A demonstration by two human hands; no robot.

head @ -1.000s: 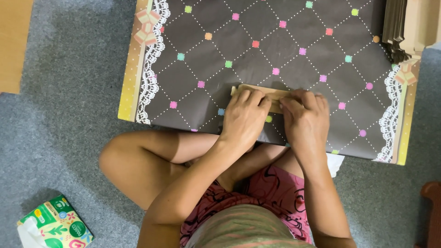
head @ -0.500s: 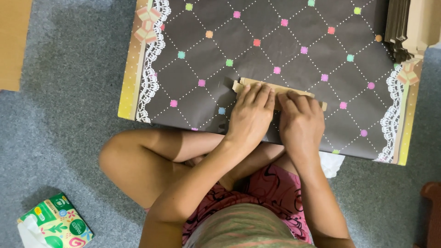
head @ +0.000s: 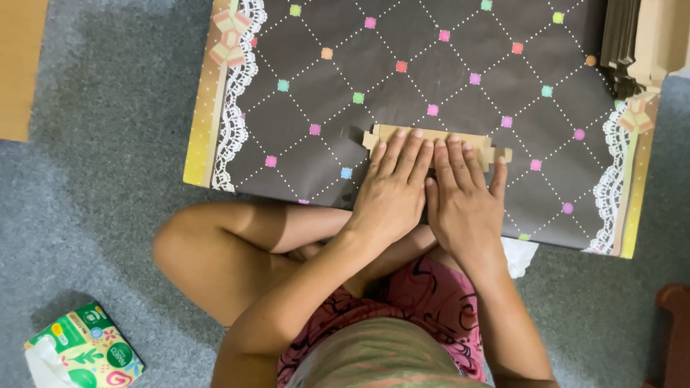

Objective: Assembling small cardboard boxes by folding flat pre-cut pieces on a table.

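Note:
A flat tan cardboard piece (head: 384, 133) with notched ends lies on a dark brown board (head: 431, 65) patterned with dotted diamonds and small coloured squares. My left hand (head: 392, 190) and my right hand (head: 463, 197) lie side by side, palms down and fingers stretched out, pressing flat on the cardboard. The hands hide most of the piece; only its upper edge and both ends show. I sit cross-legged at the board's near edge.
A stack of brown cardboard pieces (head: 636, 43) stands at the board's far right corner. A green tissue pack (head: 86, 356) lies on the grey carpet at the lower left. A wooden edge (head: 18, 68) is at the far left, and a reddish object (head: 672, 338) at the lower right.
My fingers were curled over the cardboard piece; now both hands are spread flat on it. The piece sits a little farther from me on the board.

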